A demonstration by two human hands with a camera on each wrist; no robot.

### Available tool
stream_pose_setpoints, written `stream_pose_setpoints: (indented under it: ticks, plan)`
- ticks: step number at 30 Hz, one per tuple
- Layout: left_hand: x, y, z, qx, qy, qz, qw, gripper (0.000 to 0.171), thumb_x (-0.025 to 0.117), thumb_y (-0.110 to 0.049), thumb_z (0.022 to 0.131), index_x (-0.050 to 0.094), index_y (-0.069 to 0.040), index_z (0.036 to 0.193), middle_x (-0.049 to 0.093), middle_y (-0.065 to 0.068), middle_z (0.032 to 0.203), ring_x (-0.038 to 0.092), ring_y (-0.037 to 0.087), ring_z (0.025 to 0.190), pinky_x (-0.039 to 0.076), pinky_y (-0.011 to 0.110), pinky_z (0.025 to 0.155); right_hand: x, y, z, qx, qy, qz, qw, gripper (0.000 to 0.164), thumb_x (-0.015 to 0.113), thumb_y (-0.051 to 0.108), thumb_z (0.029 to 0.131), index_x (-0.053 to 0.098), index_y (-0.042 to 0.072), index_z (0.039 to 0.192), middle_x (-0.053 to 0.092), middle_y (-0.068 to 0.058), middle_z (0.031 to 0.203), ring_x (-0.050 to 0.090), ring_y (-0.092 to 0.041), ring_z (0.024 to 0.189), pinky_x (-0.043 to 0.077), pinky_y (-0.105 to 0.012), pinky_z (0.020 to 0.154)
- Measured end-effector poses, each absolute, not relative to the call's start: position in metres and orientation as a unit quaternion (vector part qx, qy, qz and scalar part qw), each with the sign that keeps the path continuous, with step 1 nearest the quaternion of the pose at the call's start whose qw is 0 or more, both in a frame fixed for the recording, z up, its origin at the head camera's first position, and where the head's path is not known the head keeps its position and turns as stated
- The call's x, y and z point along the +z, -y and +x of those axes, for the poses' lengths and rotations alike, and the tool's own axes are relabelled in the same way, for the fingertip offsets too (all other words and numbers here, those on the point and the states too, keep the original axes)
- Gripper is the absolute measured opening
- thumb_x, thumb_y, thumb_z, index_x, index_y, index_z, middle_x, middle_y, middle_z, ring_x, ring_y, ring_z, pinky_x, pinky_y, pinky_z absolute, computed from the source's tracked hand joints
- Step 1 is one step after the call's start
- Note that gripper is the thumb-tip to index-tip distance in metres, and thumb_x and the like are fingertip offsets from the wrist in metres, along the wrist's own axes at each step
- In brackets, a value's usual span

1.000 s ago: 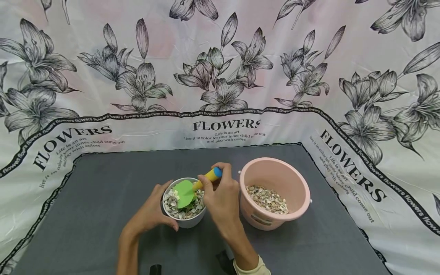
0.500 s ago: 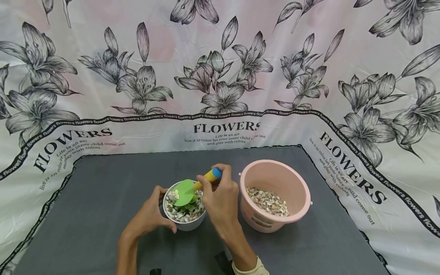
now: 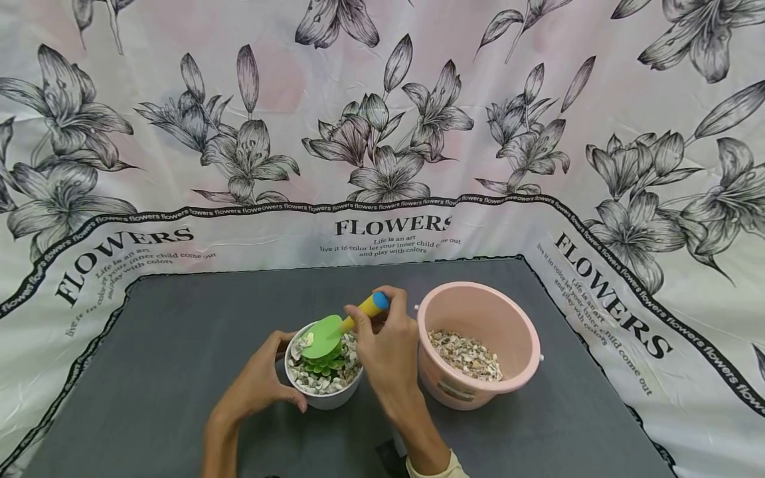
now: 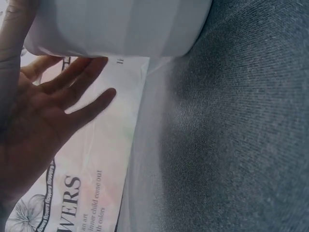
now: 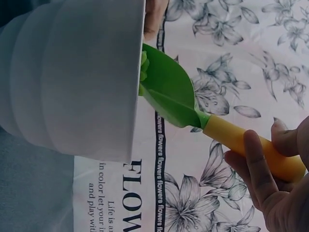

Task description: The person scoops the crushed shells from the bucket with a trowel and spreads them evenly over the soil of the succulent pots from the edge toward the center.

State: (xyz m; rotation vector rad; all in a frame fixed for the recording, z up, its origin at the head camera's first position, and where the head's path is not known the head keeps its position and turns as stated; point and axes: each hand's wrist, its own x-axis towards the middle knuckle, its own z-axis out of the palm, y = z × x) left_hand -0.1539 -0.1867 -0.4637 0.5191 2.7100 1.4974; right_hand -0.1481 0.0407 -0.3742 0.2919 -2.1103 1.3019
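Observation:
A small white pot [image 3: 325,397] holds pale pebbles and a green succulent [image 3: 325,365]. My left hand [image 3: 271,380] grips the pot from the left, thumb on its near side. My right hand [image 3: 366,326] pinches the yellow handle [image 3: 357,313] of a green toy scoop [image 3: 321,336], whose blade lies over the pot's far rim. In the right wrist view the scoop [image 5: 169,92] touches the pot [image 5: 72,82] at its rim, and my fingers [image 5: 258,169] curl round the handle. In the left wrist view my left palm [image 4: 38,116] lies beside the pot [image 4: 120,24].
A pink bucket [image 3: 514,372] with pebbles [image 3: 466,355] in its bottom stands just right of my right hand. Everything sits on a dark grey mat [image 3: 179,332]. A white flower-print cloth [image 3: 382,133] rises behind and at both sides.
The scoop blade has slid from the middle of the pot toward its far rim, uncovering the succulent. My left hand still holds the pot.

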Motion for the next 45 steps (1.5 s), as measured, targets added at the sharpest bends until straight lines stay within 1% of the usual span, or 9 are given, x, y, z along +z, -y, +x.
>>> stream_pose_setpoints:
  ticks: [5,10,18,23,29,32,37,41,45]
  plan:
    - [-0.464,0.187,-0.153,0.485,-0.861,0.154,0.015,0.113,0.102,-0.036,0.049,0.044,-0.002,0.140,0.061,0.019,0.142,0.059,0.038,0.134,0.052,0.045,0.109,-0.376,-0.042,-0.150,0.463,0.800,0.151,0.351,0.044,0.081,0.019,0.092,0.057,-0.003,0.122,0.073,-0.015,0.085,0.075,-0.019,0.066,0.058,-0.017,0.060]
    - [-0.462,0.187,-0.153,0.485,-0.861,0.150,0.025,0.135,0.101,-0.042,0.049,0.030,-0.006,0.159,0.059,0.022,0.135,0.058,0.043,0.132,0.048,0.061,0.108,-0.378,-0.043,-0.152,0.437,0.788,0.203,0.384,0.049,0.082,0.014,0.090,0.057,-0.004,0.128,0.073,-0.014,0.087,0.076,-0.019,0.070,0.058,-0.013,0.064]
    - [-0.467,0.185,-0.150,0.467,-0.868,0.166,-0.017,0.121,0.101,-0.039,0.047,0.049,-0.007,0.152,0.061,0.012,0.137,0.059,0.017,0.123,0.054,0.032,0.104,-0.379,-0.047,-0.155,0.418,0.762,0.269,0.416,0.059,0.084,0.007,0.085,0.057,-0.005,0.135,0.070,-0.014,0.092,0.077,-0.021,0.075,0.060,-0.015,0.071]
    - [-0.467,0.183,-0.150,0.475,-0.864,0.164,-0.016,0.114,0.102,-0.036,0.047,0.049,-0.002,0.141,0.063,0.015,0.137,0.062,0.024,0.123,0.053,0.028,0.102,-0.378,-0.055,-0.156,0.440,0.744,0.271,0.424,0.055,0.083,0.008,0.087,0.057,-0.006,0.134,0.071,-0.016,0.091,0.078,-0.024,0.076,0.061,-0.016,0.073]
    - [-0.468,0.180,-0.150,0.473,-0.870,0.141,-0.001,0.110,0.104,-0.032,0.049,0.042,-0.002,0.135,0.064,0.018,0.134,0.062,0.031,0.123,0.055,0.032,0.099,-0.376,-0.078,-0.158,0.486,0.713,0.238,0.445,0.049,0.081,-0.002,0.086,0.058,-0.010,0.129,0.070,-0.022,0.092,0.076,-0.025,0.071,0.063,-0.018,0.071]
    - [-0.469,0.178,-0.151,0.479,-0.868,0.133,-0.002,0.121,0.105,-0.028,0.047,0.037,0.001,0.143,0.061,0.020,0.135,0.061,0.032,0.124,0.054,0.031,0.100,-0.370,-0.093,-0.156,0.520,0.700,0.196,0.449,0.048,0.080,-0.007,0.085,0.058,-0.011,0.128,0.068,-0.023,0.094,0.076,-0.016,0.073,0.063,-0.018,0.070]
    - [-0.469,0.176,-0.151,0.466,-0.874,0.138,-0.007,0.132,0.105,-0.028,0.046,0.036,0.003,0.154,0.058,0.021,0.140,0.059,0.034,0.128,0.052,0.035,0.104,-0.356,-0.123,-0.150,0.594,0.643,0.132,0.465,0.040,0.075,-0.012,0.089,0.054,-0.018,0.123,0.067,-0.011,0.093,0.072,-0.005,0.072,0.062,-0.019,0.065]
    - [-0.467,0.173,-0.150,0.443,-0.883,0.152,-0.037,0.122,0.106,-0.028,0.043,0.050,0.004,0.145,0.060,0.019,0.136,0.058,0.031,0.124,0.052,0.039,0.104,-0.348,-0.154,-0.149,0.623,0.582,0.082,0.516,0.030,0.071,-0.009,0.092,0.057,-0.018,0.117,0.069,-0.003,0.091,0.069,-0.009,0.066,0.060,-0.019,0.059]
    - [-0.465,0.167,-0.148,0.456,-0.877,0.147,-0.033,0.110,0.106,-0.026,0.044,0.049,0.005,0.132,0.060,0.018,0.130,0.059,0.027,0.118,0.051,0.031,0.102,-0.348,-0.185,-0.149,0.617,0.551,0.026,0.562,0.023,0.069,-0.007,0.094,0.062,-0.010,0.116,0.072,-0.003,0.088,0.070,-0.012,0.069,0.056,-0.017,0.058]
